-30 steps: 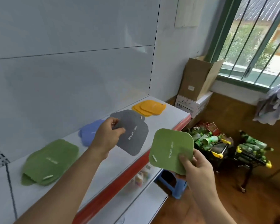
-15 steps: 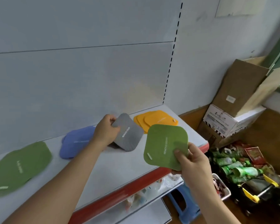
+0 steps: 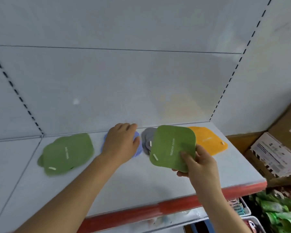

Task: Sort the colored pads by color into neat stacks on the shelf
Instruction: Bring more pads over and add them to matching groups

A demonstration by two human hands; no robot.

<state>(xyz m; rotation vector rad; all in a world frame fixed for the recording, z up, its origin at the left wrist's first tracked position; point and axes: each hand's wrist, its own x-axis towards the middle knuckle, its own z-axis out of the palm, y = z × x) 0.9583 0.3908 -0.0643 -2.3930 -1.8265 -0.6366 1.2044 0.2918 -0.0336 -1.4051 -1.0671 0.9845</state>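
Note:
My right hand point(image 3: 198, 163) grips a green pad point(image 3: 172, 147) by its lower right corner and holds it tilted above the white shelf point(image 3: 141, 179). Behind it a grey stack point(image 3: 147, 140) lies on the shelf, partly hidden by the held pad. My left hand point(image 3: 120, 142) hovers palm down over the blue stack point(image 3: 138, 151), which shows only at its edges; the hand holds nothing. A green stack point(image 3: 66, 153) lies at the left. An orange stack point(image 3: 208, 140) lies at the right.
The shelf has a red front edge point(image 3: 141, 211) and a white back panel. A cardboard box point(image 3: 287, 132) sits on a white carton point(image 3: 274, 155) at the right. Baskets of green packets point(image 3: 279, 209) stand below right.
My left hand let the grey pad go on the grey stack and moved left over the blue stack. My view swung left toward the shelf. The right hand keeps the green pad.

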